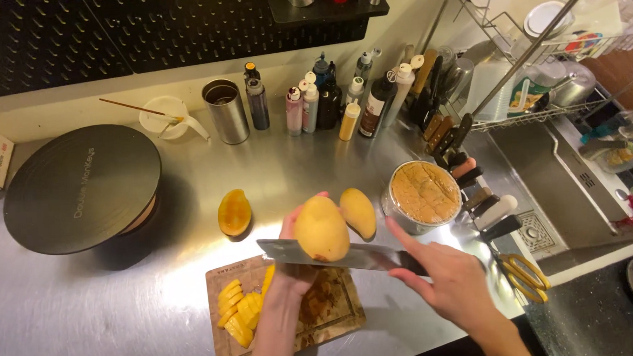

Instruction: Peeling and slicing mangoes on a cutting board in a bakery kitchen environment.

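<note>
Right hand [452, 282] grips knife [333, 253], blade seemingly cutting into whole mango [321, 228]; left hand [291, 252] grasps mango from behind, raised above cutting board [328, 307] on counter [89, 305].

Warm, dim indoor light from above. Strong glare patch on the brushed steel countertop [193, 273] at centre, w/ softer sheen toward the upper middle. Round black turntable [82, 186] at left throws a dark shadow to its right. Lower-right corner is murky. Wide-angle bending at edges; upper-right rack area looks soft, slightly overexposed.
</note>
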